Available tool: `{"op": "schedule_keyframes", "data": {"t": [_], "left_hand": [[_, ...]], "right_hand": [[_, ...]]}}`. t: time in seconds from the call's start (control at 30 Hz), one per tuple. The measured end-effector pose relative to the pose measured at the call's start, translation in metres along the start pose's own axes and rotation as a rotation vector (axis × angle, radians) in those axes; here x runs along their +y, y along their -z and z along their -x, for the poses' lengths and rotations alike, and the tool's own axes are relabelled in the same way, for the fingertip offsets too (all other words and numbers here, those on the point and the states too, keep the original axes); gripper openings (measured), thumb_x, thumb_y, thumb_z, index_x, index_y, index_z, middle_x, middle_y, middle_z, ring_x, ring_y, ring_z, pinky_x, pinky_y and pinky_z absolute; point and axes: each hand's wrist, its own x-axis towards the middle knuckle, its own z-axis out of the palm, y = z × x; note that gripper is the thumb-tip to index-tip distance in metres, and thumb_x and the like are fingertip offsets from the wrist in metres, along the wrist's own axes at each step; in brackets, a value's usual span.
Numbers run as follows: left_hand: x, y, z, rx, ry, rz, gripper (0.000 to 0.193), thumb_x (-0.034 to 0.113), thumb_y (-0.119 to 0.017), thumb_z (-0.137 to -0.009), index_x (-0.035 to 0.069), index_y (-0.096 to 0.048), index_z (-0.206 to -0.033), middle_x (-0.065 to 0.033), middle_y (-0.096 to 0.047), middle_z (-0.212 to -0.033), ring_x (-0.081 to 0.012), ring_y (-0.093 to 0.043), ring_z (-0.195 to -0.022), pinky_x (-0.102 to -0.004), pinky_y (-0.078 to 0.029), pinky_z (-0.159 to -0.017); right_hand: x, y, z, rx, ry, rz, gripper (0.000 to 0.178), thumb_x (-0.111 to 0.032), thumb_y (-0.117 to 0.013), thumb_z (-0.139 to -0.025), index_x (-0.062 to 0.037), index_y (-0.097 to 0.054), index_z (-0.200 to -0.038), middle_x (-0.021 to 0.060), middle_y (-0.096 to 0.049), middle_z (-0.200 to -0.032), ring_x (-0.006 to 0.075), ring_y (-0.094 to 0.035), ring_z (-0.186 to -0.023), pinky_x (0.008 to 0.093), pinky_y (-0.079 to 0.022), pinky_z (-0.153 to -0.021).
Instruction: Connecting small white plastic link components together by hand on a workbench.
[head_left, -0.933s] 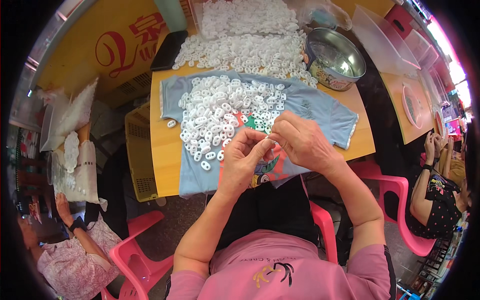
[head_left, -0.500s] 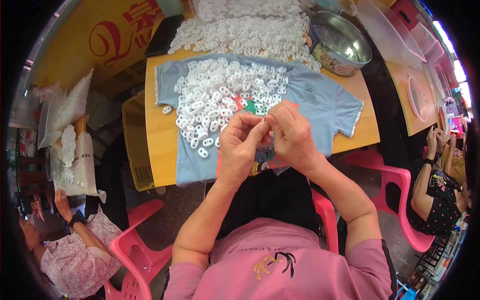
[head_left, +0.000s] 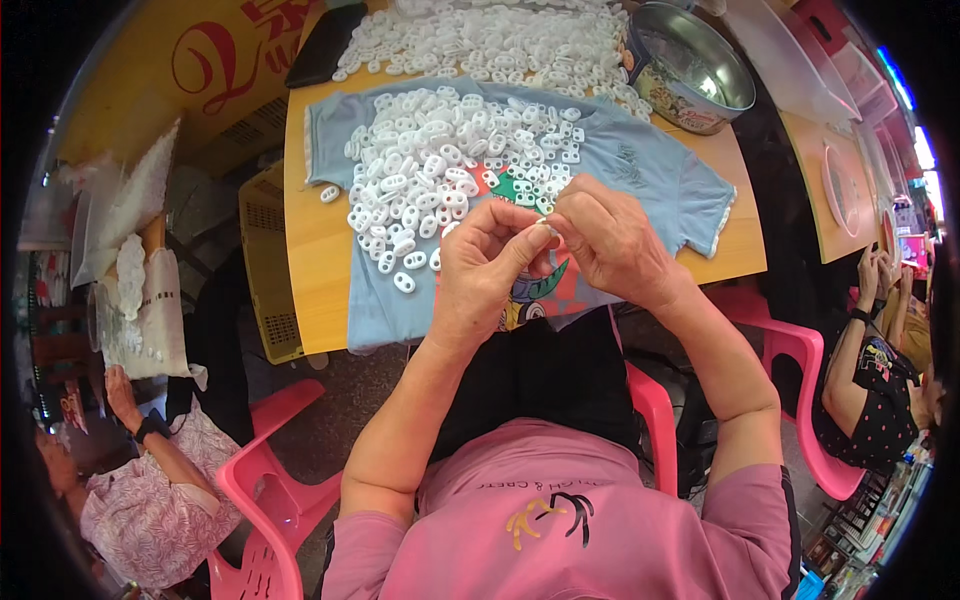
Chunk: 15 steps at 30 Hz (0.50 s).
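My left hand [head_left: 492,262] and my right hand [head_left: 618,240] meet above the near edge of a blue T-shirt [head_left: 660,185] with a colourful print. Both hands are closed in a pinch, fingertips touching around a small white plastic piece [head_left: 543,222], mostly hidden by the fingers. Just beyond them, a heap of white oval two-holed plastic pieces [head_left: 420,165] lies on the shirt. Beside the heap's right side, several similar pieces [head_left: 540,180] lie flat, spread close together over the print. A few loose ones rest near its left edge.
The shirt covers part of a wooden table [head_left: 320,240]. At the back lie a larger pile of white pieces [head_left: 500,45], a round metal tin [head_left: 690,70] and a dark flat object [head_left: 328,45]. A yellow crate [head_left: 268,270] stands left. People sit on both sides near pink chairs [head_left: 270,490].
My right hand has shifted slightly right and up, its forearm swinging outward. The left hand stays nearly in place, and the fingertips still meet. The view has tilted a little.
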Motion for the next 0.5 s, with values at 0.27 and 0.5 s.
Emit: {"op": "schedule_keyframes", "data": {"t": [0.27, 0.5], "left_hand": [[0.002, -0.002, 0.001, 0.028, -0.001, -0.052, 0.011, 0.007, -0.065, -0.091, 0.0, -0.058, -0.096, -0.0051, -0.065, -0.082, -0.0078, -0.06, -0.07, -0.0221, -0.051, -0.063], [0.005, -0.002, 0.0, -0.025, 0.052, -0.065, 0.01, 0.007, -0.065, -0.09, 0.0, -0.059, -0.095, -0.0084, -0.068, -0.086, -0.0095, -0.062, -0.069, -0.0227, -0.051, -0.062]], "right_hand": [[0.001, -0.008, 0.004, 0.02, -0.022, -0.017, 0.014, -0.004, -0.059, -0.091, -0.0005, -0.051, -0.08, 0.0109, -0.049, -0.069, 0.0297, -0.052, -0.062, 0.0385, -0.041, -0.053], [0.001, 0.013, -0.005, -0.128, -0.057, -0.105, 0.021, -0.011, -0.056, -0.093, 0.0006, -0.047, -0.078, 0.0141, -0.044, -0.069, 0.035, -0.049, -0.063, 0.043, -0.038, -0.054]]}}
